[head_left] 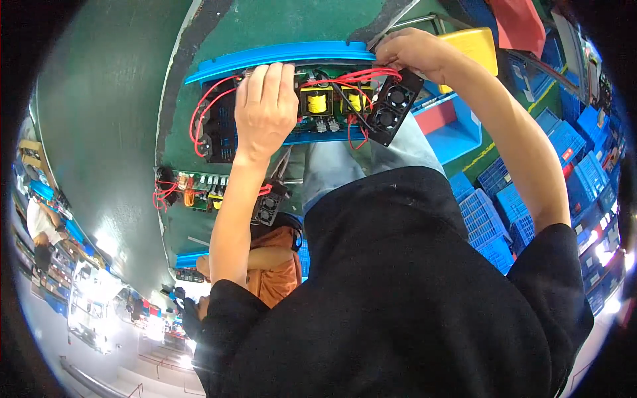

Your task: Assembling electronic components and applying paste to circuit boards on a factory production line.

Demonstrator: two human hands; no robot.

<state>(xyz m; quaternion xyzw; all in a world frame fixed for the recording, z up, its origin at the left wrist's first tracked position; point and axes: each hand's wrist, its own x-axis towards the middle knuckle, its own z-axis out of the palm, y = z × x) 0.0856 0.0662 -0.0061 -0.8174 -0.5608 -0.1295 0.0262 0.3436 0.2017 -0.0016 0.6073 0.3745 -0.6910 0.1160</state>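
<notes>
An electronic power unit lies across the bench in front of me, its circuit board set between two long blue metal housing rails [279, 54]. On the board are yellow-wound transformers [316, 102], red and black wires and a black plate with two fans [391, 107] at the right end. My left hand [267, 99] reaches over the board, fingers pressed together and hooked at its far edge by the rail; its thumb is hidden. At the right end of the far rail my right hand [411, 52] is closed, fingers bent; what it pinches is hidden.
A second board with fans [269, 205] lies to the left on the green bench [279, 23], near a co-worker in an orange garment [275, 265]. At right are a yellow container [474, 50], an open blue bin [458, 132] and stacked blue crates [484, 215].
</notes>
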